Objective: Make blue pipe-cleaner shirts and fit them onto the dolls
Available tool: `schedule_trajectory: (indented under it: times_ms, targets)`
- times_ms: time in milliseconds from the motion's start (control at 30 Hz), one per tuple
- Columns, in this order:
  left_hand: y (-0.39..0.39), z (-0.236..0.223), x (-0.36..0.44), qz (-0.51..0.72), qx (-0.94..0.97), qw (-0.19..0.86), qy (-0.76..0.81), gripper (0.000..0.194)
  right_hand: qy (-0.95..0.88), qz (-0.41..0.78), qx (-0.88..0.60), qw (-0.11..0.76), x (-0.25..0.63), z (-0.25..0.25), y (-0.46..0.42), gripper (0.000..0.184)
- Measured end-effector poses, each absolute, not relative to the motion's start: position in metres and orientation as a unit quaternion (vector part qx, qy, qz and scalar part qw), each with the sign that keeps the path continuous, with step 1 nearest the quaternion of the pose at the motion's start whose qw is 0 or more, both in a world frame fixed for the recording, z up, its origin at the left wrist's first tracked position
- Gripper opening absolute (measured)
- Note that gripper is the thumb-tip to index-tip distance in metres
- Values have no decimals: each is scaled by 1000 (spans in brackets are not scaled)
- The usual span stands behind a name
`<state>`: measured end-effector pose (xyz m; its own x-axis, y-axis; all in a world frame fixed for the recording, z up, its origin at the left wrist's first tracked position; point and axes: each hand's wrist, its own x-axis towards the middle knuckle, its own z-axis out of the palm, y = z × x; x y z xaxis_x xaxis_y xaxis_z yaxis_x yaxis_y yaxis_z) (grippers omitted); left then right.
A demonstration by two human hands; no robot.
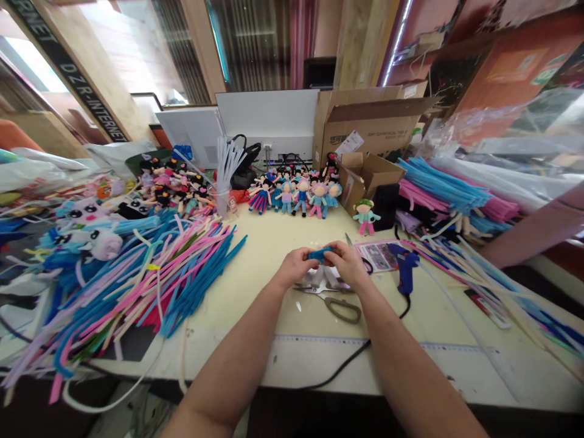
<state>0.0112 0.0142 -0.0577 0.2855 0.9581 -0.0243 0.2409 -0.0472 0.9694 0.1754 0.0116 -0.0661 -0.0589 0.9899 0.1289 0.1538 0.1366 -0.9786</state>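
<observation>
My left hand and my right hand meet above the table's middle. Both pinch a small blue fuzzy piece, likely a bent pipe cleaner, held between their fingertips. Scissors lie on the cream table just under my hands. A blue glue gun rests to the right of my right hand, its black cord running toward the front edge.
A big heap of blue, pink and white pipe cleaners covers the left. Rows of small dolls stand at the back, one doll apart. Cardboard boxes and more pipe cleaner bundles fill the right.
</observation>
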Motion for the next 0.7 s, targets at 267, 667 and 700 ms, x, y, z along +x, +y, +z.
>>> schedule_trajectory:
  times_ms: [267, 667, 700]
  targets:
    - [2, -47, 20, 429, 646, 417, 474, 9, -645, 334, -522, 448, 171, -35, -6, 12]
    - [19, -55, 6, 503, 517, 503, 476, 40, -380, 331, -420, 754, 215, 88, 119, 13]
    - [20, -57, 5, 501, 522, 500, 476, 39, -352, 318, -426, 770, 221, 96, 135, 15]
